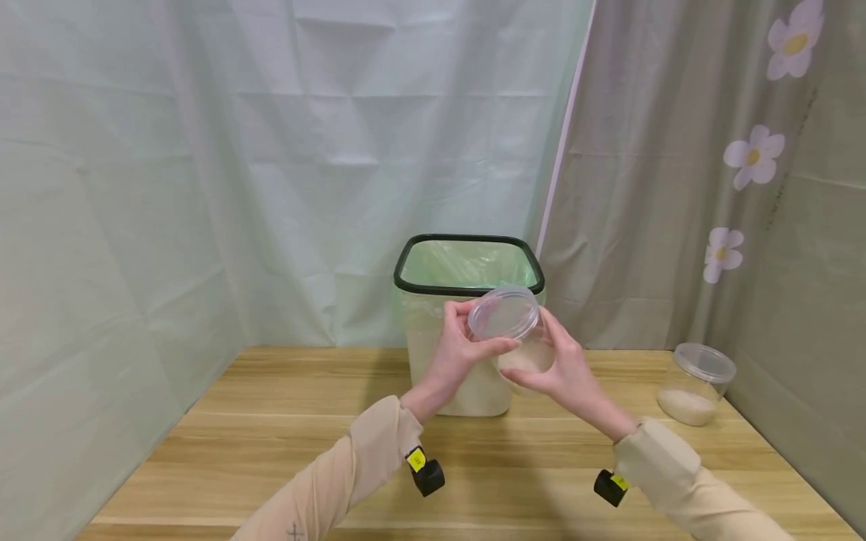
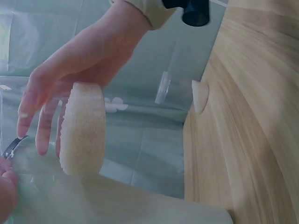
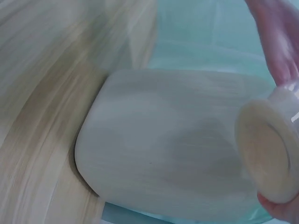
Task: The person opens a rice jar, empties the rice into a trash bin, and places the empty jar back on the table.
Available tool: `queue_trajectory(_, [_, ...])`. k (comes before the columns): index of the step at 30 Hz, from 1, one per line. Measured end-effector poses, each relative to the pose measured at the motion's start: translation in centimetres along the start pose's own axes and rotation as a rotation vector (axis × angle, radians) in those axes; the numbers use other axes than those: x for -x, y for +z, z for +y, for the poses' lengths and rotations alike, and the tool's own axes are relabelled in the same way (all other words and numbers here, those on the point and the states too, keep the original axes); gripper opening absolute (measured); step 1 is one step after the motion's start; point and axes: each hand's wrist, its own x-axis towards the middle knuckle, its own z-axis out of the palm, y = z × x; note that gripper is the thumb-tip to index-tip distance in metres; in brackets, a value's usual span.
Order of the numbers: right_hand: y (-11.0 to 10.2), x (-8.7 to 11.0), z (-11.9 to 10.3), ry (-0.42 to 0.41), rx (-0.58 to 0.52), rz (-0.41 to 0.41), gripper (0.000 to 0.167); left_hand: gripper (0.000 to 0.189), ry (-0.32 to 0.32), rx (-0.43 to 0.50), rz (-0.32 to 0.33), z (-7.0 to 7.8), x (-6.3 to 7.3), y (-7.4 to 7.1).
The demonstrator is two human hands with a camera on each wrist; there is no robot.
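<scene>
In the head view, my left hand (image 1: 456, 349) grips the rim of a clear round lid (image 1: 504, 312) at the top of a see-through plastic jar (image 1: 528, 355). My right hand (image 1: 564, 368) holds the jar's body from the right, thumb in front. The jar is tilted and raised in front of a bin. White grains like rice (image 2: 84, 130) lie as a thick layer at the jar's bottom, as the left wrist view shows. The jar's round base (image 3: 264, 149) faces the right wrist camera. Whether the lid is loose from the jar, I cannot tell.
Behind the hands stands a pale bin (image 1: 426, 338) with a black rim and a plastic liner. A second lidded clear jar (image 1: 693, 387) with white grains stands on the wooden table (image 1: 271, 436) at the right. Curtains (image 1: 372, 150) hang close around the table.
</scene>
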Motion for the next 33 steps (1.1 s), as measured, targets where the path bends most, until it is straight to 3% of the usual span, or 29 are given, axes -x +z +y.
queue_trajectory(9, [-1.6,-0.2,-2.8,0.037,-0.115,-0.108,0.086,0.078,0.068,0.023,-0.209,0.3,0.2,-1.6])
queue_trajectory(14, [-1.8,-0.3,-1.0,0.057,-0.141,-0.168,0.084,0.091,0.057,0.071,-0.3,0.5,-0.3,-2.8])
queue_trajectory(18, [-1.7,-0.3,0.4,0.076,-0.187,-0.211,0.083,0.077,0.044,0.059,-0.362,0.7,-0.8,-3.0])
queue_trajectory(26, [-1.5,-0.1,0.7,0.092,-0.227,-0.231,0.083,0.067,-0.004,0.016,-0.341,0.5,-0.9,-3.0])
queue_trajectory(33, [-1.7,-0.3,-2.9,0.092,-0.158,-0.181,0.08,0.065,-0.008,0.001,-0.274,0.5,-0.6,-2.5])
